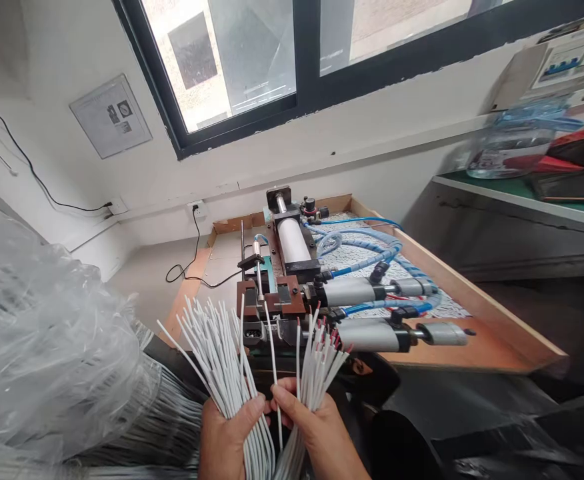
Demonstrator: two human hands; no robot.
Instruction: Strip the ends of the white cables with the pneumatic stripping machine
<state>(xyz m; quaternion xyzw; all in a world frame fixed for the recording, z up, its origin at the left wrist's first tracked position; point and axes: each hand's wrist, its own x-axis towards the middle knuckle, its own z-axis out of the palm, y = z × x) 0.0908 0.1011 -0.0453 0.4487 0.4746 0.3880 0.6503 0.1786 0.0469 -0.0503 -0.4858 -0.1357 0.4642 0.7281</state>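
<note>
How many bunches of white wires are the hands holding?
2. One big bunch fans out of the left hand; a smaller bunch with red tips is in the right hand. More wires lie under the plastic bag.

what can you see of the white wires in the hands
The white wires are thin, stiff-looking insulated lengths, fanned upward in two bunches. The left hand grips the larger bunch, whose ends look plain white. The right hand holds a smaller bunch with red showing at the tips, and pinches a single wire between the bunches. They stand just before the machine. More wires lie in clear plastic at left.
</note>
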